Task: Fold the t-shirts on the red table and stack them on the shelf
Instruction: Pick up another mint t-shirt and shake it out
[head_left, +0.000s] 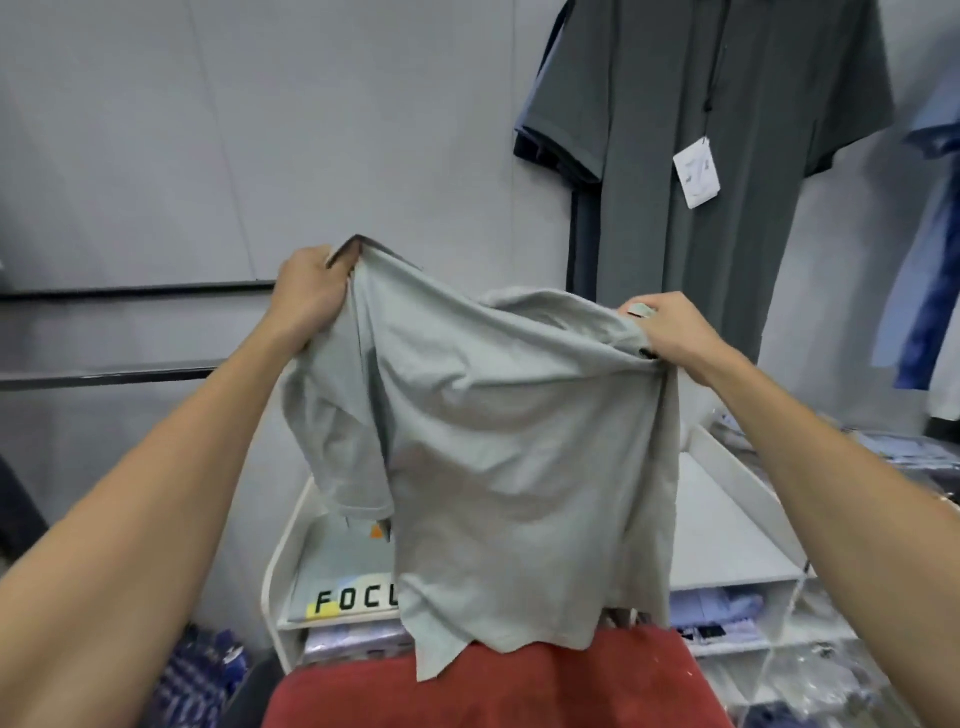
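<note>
Left hand (306, 291), upper left of centre, fingers curled round the dark-edged collar or shoulder corner of the pale grey-green cotton t-shirt (498, 447), thumb side toward the camera, cloth bunched in the fist. The shirt hangs between both hands in mid frame, held in the air above the red cloth-covered table (498, 686) at bottom centre; its lower hem just reaches the table's far edge, whether it touches I cannot tell. One short sleeve droops at the shirt's left side, below the left hand. The long axis runs top to bottom, from the gripped top edge down to the hem, and the top edge slopes, left corner higher than right. Right hand (670, 332), right of centre, fingers and thumb pinching the other top corner with a small label showing at the fingertips; this hand sits lower than the left one. Behind the shirt, lower centre to right, a white tiered shelf unit (737, 519) holds a folded light t-shirt with FOCU lettering (348, 587) on its left top tier. Likely next step: lay the shirt flat on the table, so it must come down and toward the person, both hands about equally placed. Dark grey polo shirt with a white tag (727, 156) hangs at upper right.
</note>
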